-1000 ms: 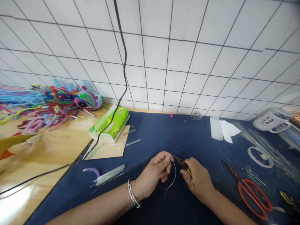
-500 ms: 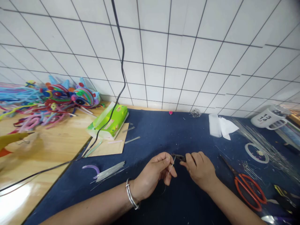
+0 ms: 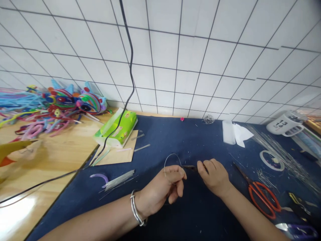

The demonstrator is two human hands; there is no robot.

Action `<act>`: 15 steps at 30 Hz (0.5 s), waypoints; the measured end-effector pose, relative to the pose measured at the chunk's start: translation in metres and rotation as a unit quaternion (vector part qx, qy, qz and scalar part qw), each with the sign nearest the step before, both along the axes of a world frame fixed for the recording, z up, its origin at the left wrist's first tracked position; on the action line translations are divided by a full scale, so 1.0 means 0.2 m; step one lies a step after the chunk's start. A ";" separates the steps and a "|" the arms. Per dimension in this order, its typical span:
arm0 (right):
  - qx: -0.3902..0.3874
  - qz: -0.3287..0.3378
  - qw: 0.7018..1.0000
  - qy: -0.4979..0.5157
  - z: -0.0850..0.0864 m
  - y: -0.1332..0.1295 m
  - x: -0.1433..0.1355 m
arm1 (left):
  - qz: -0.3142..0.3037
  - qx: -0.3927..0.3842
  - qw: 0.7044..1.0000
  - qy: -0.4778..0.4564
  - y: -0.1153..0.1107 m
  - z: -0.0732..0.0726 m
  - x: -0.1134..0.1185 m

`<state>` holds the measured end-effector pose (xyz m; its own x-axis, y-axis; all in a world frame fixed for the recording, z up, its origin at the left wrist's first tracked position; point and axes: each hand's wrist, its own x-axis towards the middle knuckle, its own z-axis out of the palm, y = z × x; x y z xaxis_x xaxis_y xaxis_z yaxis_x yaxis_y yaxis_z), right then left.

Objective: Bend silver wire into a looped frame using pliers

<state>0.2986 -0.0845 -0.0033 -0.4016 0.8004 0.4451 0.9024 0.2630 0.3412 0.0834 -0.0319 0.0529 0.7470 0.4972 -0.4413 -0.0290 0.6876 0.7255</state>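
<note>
My left hand [image 3: 164, 187], with a silver bangle [image 3: 136, 207] at the wrist, pinches a thin wire [image 3: 172, 154] bent into a round loop that rises above the fingers. My right hand [image 3: 214, 177] is wrapped round dark pliers [image 3: 191, 168]. The pliers' tip points left and meets the wire beside my left fingertips. Most of the pliers' handles are hidden in my right hand. Both hands are over a dark blue cloth [image 3: 160, 137].
Orange-handled scissors [image 3: 265, 199], a tape roll [image 3: 272, 160] and long wires [image 3: 283, 154] lie right. A white mug [image 3: 284, 124] stands behind them. At left are a wire bundle [image 3: 120, 179], a green tissue pack [image 3: 120, 129], a black cable [image 3: 130, 67] and colourful crafts [image 3: 62, 98].
The wire, which hung down from my left fingers, now curves up in a loop above them. My left hand has shifted slightly left and down; the view has moved a little.
</note>
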 end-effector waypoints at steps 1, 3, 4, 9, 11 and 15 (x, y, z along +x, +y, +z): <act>0.001 -0.003 1.000 -0.004 0.00 0.00 0.01 | -0.005 0.001 1.000 0.002 0.01 0.00 -0.01; 0.000 -0.012 1.000 -0.003 0.00 0.01 0.03 | -0.016 0.006 1.000 -0.004 0.02 0.02 -0.02; -0.003 -0.017 1.000 0.004 0.00 0.01 0.04 | -0.020 0.010 1.000 -0.009 0.03 0.03 -0.03; -0.049 -0.063 0.987 0.141 0.01 0.04 0.00 | -0.038 0.087 0.995 -0.005 0.04 0.04 -0.03; -0.088 -0.086 0.968 0.219 0.03 0.04 -0.03 | -0.035 0.159 0.986 0.016 0.05 0.02 -0.02; -0.173 -0.068 0.916 0.355 0.06 0.02 -0.08 | -0.002 0.338 0.938 0.082 0.08 -0.04 -0.01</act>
